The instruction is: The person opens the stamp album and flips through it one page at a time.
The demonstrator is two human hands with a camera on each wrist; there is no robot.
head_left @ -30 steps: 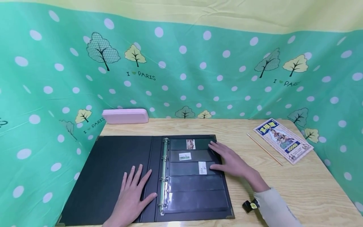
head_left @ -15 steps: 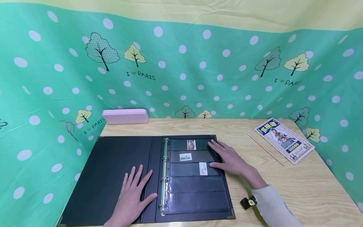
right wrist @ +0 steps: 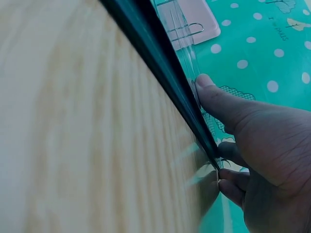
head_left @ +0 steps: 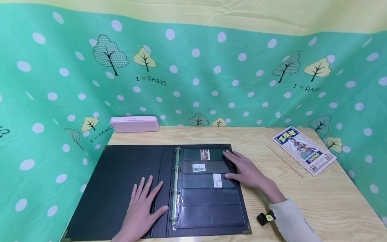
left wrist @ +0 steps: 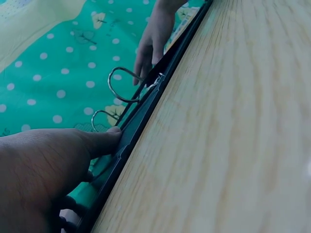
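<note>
A black ring binder lies spread flat on the wooden table, its stock page on the right side. Three stamps sit in the page's upper strips: a reddish stamp, a green-and-white stamp and a pale stamp. My left hand rests with fingers spread on the left cover, thumb reaching over the spine. On the page's right edge lies my right hand, fingers extended and thumb beside the pale stamp. In the right wrist view, the right thumb touches the page side.
A pink case stands at the back left against the green dotted curtain. To the right lie a thin wooden stick and a printed booklet. A small black device is at the right wrist. Metal rings rise from the spine.
Both hands keep their places on the binder. The right hand has shifted very slightly; the binder and stamps look the same.
</note>
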